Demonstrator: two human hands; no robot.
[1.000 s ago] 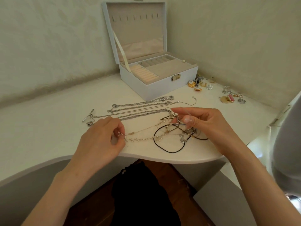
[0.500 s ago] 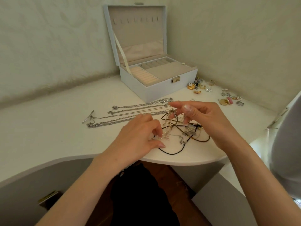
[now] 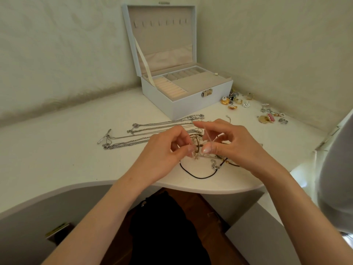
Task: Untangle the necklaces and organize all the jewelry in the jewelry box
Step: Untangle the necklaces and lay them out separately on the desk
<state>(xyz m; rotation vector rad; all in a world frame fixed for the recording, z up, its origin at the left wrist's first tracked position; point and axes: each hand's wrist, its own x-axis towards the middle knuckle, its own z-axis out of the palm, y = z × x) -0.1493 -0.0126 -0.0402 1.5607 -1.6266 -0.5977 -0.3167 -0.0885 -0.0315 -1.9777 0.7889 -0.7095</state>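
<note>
Both hands (image 3: 162, 152) (image 3: 236, 146) fingertip-tight on tangled necklaces (image 3: 197, 156)

Forearms (image 3: 107, 213) bare to frame edge; fingernails (image 3: 206, 149) pale, glossy.

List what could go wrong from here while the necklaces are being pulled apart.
1. The left hand and the right hand both pinch strands of the tangle. A hard pull could tighten the knot or snap a thin chain.
2. The black cord loops close to the table's front edge, so a tug could drag it off.
3. The laid-out silver chains lie just behind the hands, where a stray strand or a wrist might snag them.
</note>
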